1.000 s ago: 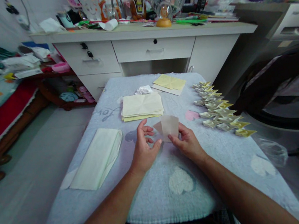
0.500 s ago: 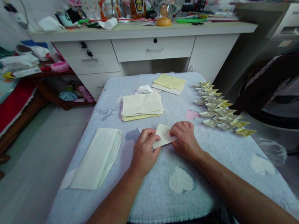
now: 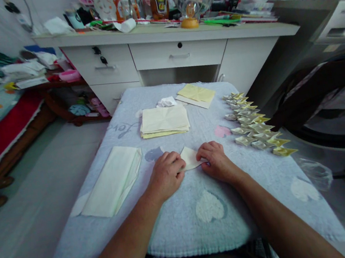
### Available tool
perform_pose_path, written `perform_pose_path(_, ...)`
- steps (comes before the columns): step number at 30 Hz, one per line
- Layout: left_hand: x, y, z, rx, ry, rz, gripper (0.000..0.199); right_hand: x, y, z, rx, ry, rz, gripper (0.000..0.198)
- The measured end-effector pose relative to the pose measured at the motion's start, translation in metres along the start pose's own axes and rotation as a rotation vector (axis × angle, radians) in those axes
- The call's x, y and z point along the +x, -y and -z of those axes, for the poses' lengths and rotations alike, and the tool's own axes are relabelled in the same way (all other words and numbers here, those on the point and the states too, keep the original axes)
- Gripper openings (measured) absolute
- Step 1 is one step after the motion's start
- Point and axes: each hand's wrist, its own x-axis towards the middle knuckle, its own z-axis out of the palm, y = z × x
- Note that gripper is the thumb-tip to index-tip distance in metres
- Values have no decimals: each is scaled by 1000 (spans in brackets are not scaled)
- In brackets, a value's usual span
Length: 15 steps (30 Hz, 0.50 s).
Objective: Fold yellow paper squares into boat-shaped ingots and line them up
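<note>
A small folded piece of cream paper is held low at the cloth between my two hands, its peak pointing away from me. My left hand grips its left corner with bent fingers. On the opposite corner my right hand is closed, thumb below and fingers above. Beyond them lies a stack of cream paper sheets. Several small folded paper boats stand in rows to the right. A larger folded pale sheet lies left of my left hand.
A pale blue cloth with hearts covers the table. Yellow and white sheets and a crumpled white tissue lie at the back. Past the table stands a cluttered white desk; a washing machine is at the right.
Both hands have settled slightly lower, and the paper's lower edge now looks curved where it was straight. My fingers have shifted a little on the corners; the other papers stay put.
</note>
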Motion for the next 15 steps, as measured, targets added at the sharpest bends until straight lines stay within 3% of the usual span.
perform_pose_path(8,1,2,1,-70,29,119,12,3,-13,9,124,21,-86,8)
perform_pose_path(15,3,3,0,-7,25,173,21,5,-18,9,78,1,-181,10)
